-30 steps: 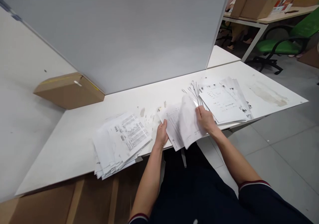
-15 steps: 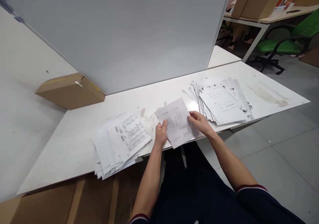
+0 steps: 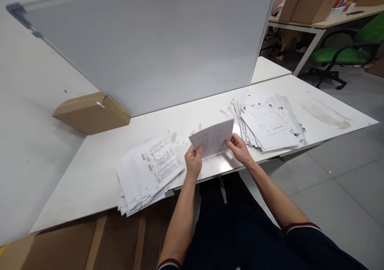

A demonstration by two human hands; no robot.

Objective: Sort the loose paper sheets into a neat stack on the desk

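Observation:
A printed sheet of paper [image 3: 214,138] is held up between my two hands over the front of the white table [image 3: 99,174]. My left hand [image 3: 193,162] pinches its left edge, thumb on the near face. At its right edge my right hand [image 3: 239,150] grips with thumb and fingers. The sheet stands tilted, its lower edge close to the tabletop; whether it is one sheet or several I cannot tell. To the left lies a loose stack of printed papers [image 3: 162,162], partly over the table's front edge. Another fanned stack of papers [image 3: 267,126] lies to the right.
A whiteboard [image 3: 168,50] stands along the table's back edge. A cardboard box [image 3: 93,116] is at the back left, and more cardboard [image 3: 66,242] sits below the table. At the far right are a green chair [image 3: 342,56] and a desk with boxes [image 3: 315,6].
The sheet has gone from lying nearly flat toward me to tilted upright, its lower edge swung away from me. Both hands keep their hold. The camera view has shifted slightly.

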